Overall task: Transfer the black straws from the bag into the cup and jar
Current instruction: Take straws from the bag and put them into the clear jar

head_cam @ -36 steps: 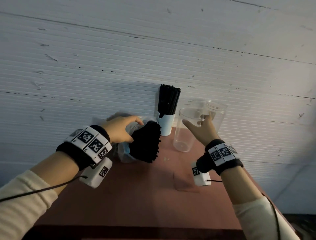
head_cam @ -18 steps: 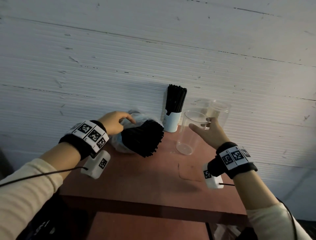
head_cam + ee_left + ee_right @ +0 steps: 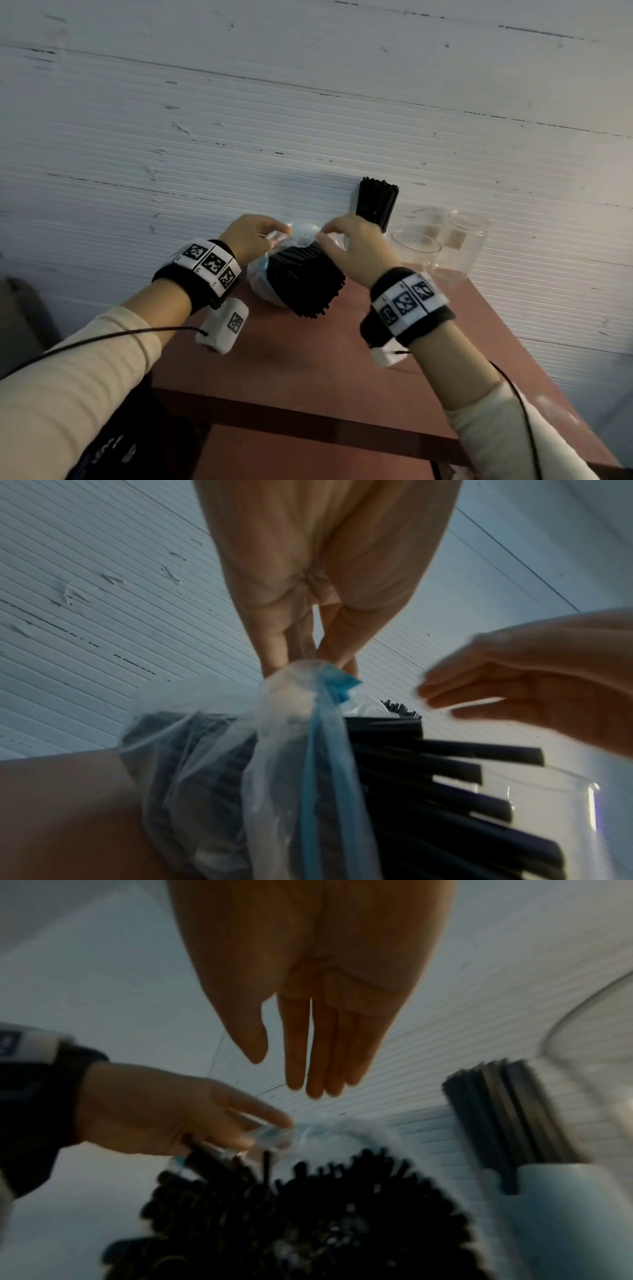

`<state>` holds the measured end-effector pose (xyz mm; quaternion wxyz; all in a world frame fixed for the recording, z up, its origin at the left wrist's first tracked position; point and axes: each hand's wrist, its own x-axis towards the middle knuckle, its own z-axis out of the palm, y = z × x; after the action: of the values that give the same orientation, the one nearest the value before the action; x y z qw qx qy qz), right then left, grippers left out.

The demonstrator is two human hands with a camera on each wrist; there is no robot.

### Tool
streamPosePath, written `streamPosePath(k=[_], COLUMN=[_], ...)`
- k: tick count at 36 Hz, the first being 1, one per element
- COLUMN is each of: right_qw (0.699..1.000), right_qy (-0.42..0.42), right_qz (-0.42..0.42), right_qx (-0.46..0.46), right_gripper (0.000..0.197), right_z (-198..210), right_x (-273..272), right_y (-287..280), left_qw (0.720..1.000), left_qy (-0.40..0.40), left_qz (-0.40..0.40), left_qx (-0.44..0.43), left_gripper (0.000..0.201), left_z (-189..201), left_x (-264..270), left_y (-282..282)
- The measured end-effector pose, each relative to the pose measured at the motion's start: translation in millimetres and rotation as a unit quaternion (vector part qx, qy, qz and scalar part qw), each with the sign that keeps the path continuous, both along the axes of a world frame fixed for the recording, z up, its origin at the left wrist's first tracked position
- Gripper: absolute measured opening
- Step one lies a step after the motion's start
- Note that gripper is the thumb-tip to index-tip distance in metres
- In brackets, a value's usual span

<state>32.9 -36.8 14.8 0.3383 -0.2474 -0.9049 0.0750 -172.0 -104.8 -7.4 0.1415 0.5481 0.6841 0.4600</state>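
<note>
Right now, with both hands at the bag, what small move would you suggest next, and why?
Probably bring the right hand down onto the bag rim opposite the left hand, which already pinches it; the right fingers look straight and hold nothing, and the straws remain bunched inside.

bag [image 3: 265,274]: thin crinkled clear plastic film with a blue strip, glossy, pinched under the left hand [image 3: 248,236]
straws [image 3: 308,284]: black plastic, smooth, matt, below the right hand [image 3: 352,253]
cup [image 3: 414,250]: clear plastic, glossy, right of the right hand
jar [image 3: 466,240]: clear, glossy; glass or plastic cannot be told
table [image 3: 308,370]: reddish-brown, smooth, dull sheen
wall [image 3: 308,102]: white, finely ribbed, matt, scuffed
</note>
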Motion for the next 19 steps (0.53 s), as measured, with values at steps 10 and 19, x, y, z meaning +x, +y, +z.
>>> streamPosePath(k=[10,19], right_qw=[0.962,0.950], right_qy=[-0.271,-0.312], right_qz=[-0.014,0.019], right_qx=[0.015,0.020], right_gripper=[0.040,0.042], right_z=[-3.9,-19.4], right_x=[-62.1,-71.0], right_y=[-21.7,-7.6], left_qw=[0.999,0.999], left_qy=[-0.033,-0.041], left_qz=[-0.011,-0.016], left_qx=[0.005,-0.015], left_gripper=[0.041,0.045], left_z=[3.0,0.6], left_x=[-10.3,-19.1], left_y=[2.9,3.6])
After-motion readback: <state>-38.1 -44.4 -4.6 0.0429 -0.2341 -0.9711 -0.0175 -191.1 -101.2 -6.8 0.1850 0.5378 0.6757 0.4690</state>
